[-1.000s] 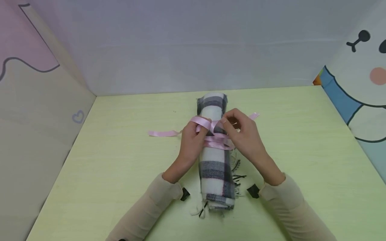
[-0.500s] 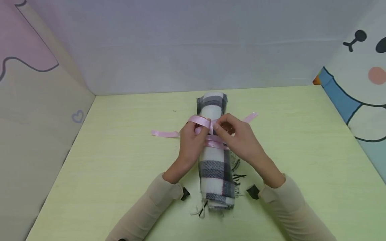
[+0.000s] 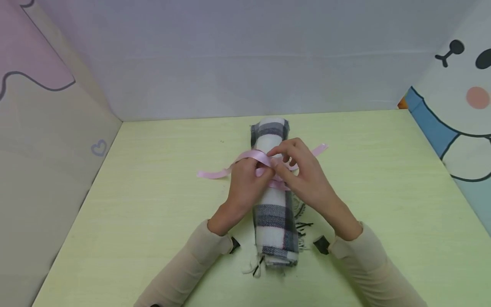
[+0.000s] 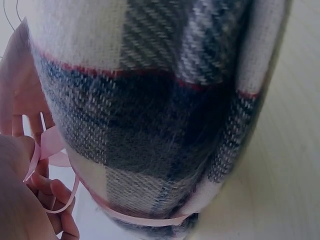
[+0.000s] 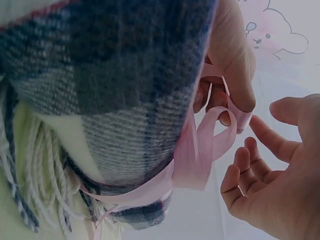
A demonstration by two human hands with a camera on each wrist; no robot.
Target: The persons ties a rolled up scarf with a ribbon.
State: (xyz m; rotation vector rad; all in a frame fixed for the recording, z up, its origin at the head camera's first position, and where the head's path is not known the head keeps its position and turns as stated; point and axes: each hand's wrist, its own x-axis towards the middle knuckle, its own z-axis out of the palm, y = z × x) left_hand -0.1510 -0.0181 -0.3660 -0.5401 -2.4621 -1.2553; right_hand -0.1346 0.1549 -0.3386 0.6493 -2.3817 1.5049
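Observation:
A rolled plaid scarf in white, grey and dark blue lies lengthwise on the table, with fringe along its right side. Round its middle runs a pink satin ribbon, whose loose ends stick out on both sides. My left hand pinches a ribbon loop between thumb and fingers above the scarf. Close beside it, my right hand has its thumb and fingers spread apart; in the right wrist view its index fingertip is by the left thumb and ribbon. Any knot is hidden by the hands.
The pale yellow-green table meets a plain back wall. A printed cartoon panel stands at the right, and another printed panel at the left. Black tabs show by both sleeve cuffs.
My right hand has moved left to the left hand, and its fingers have spread. The left hand has turned slightly rightward with the loop. The left ribbon end has drawn in toward the scarf.

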